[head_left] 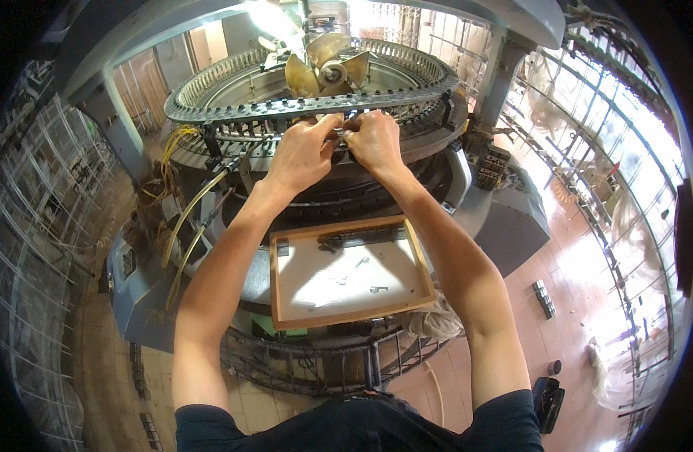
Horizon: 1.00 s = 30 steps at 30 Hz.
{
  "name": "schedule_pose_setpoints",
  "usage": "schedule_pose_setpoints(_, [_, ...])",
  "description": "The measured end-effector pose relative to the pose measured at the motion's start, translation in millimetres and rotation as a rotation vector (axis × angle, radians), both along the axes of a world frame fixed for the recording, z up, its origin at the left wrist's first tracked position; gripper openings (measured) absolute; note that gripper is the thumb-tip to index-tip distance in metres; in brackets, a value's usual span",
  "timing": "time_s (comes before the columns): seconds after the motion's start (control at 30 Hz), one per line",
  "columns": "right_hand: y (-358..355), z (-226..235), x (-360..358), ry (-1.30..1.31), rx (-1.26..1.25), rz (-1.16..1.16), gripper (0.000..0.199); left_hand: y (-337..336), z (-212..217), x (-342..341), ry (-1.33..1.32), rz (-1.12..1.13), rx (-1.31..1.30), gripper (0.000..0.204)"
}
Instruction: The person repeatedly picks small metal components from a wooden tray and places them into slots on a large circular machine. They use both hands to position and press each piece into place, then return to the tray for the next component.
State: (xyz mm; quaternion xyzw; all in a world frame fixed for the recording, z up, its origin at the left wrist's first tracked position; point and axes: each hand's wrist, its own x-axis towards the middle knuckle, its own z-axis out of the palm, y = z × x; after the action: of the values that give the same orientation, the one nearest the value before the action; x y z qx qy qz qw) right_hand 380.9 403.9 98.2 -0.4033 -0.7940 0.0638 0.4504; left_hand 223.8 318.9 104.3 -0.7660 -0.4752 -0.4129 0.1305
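Observation:
Both my arms reach forward to a large round knitting machine. My left hand is closed, thumb and fingers pinched together just below the dark front edge of the machine's upper ring. Close beside it on the right, my right hand is closed too, its fingers bent inward toward the left fingertips. Whatever the fingers hold is too small and too covered to make out. Below my hands, between my forearms, sits a wood-framed tray with a white bottom. Dark small metal parts line its far side, and a few loose pieces lie nearer.
A fan with yellowish blades stands behind the ring. Yellow hoses hang at the left. Metal racks flank both sides. Dark block-like parts and a black case lie on the tiled floor at right.

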Motion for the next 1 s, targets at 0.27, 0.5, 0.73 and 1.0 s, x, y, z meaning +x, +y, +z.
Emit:
schedule_pose_setpoints(0.27, [-7, -4, 1, 0.065, 0.042, 0.014, 0.021, -55, -27, 11, -0.279, 0.022, 0.345, 0.017])
schedule_pose_setpoints(0.5, [-16, 6, 5, 0.048, -0.004, 0.014, 0.021, -84, -54, 28, -0.551, -0.028, 0.131, 0.009])
schedule_pose_setpoints(0.73, [-32, 10, 7, 0.030, 0.023, 0.000, 0.022, -87, -73, 31, -0.822, -0.137, -0.210, 0.010])
schedule_pose_setpoints(1.0, [-124, -5, 28, 0.147, -0.043, 0.210, 0.017, -95, -82, 31, -1.214, -0.518, -0.337, 0.028])
